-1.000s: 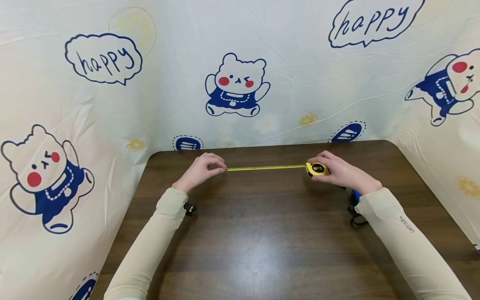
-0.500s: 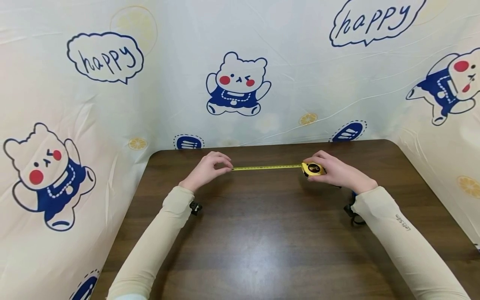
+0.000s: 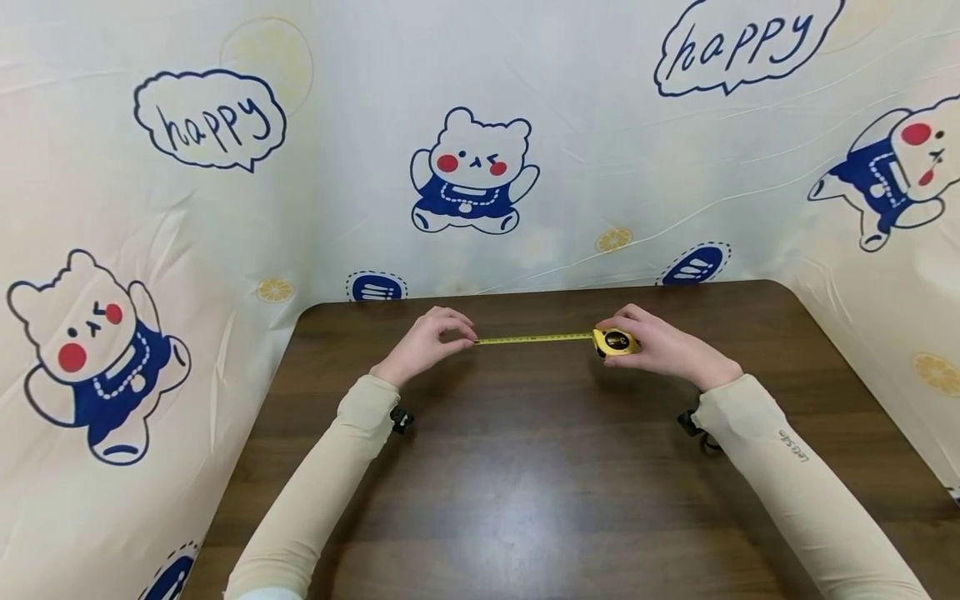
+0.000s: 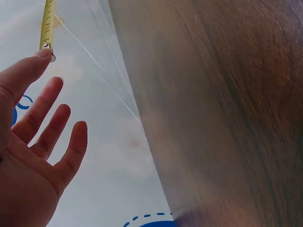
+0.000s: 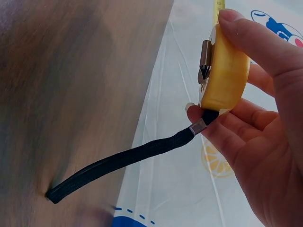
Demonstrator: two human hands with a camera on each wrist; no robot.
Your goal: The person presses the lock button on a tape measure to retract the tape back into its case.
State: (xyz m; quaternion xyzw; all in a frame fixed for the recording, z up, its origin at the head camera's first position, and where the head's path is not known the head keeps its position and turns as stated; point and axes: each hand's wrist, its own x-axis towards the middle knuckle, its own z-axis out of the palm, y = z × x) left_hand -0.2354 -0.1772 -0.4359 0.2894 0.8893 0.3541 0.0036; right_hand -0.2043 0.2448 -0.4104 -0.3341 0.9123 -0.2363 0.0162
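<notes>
A yellow tape measure (image 3: 615,342) with a black round label is gripped by my right hand (image 3: 660,347) over the far part of the table. Its yellow blade (image 3: 534,338) stretches left, nearly level, to my left hand (image 3: 433,340). There the thumb and a finger pinch the blade's metal end hook (image 4: 47,52), while the other fingers (image 4: 75,146) spread apart. In the right wrist view the thumb lies at the case's blade mouth, fingers behind it. A black wrist strap (image 5: 128,156) hangs from the case, and a metal clip (image 5: 205,54) shows on its side.
The brown wooden table (image 3: 480,467) has rounded far corners. A cloth backdrop (image 3: 345,167) printed with bears and "happy" bubbles surrounds it at the back and both sides. A small black device sits at each wrist.
My hands have come closer together, left hand moving right and right hand moving left. The visible stretch of blade between them has become shorter.
</notes>
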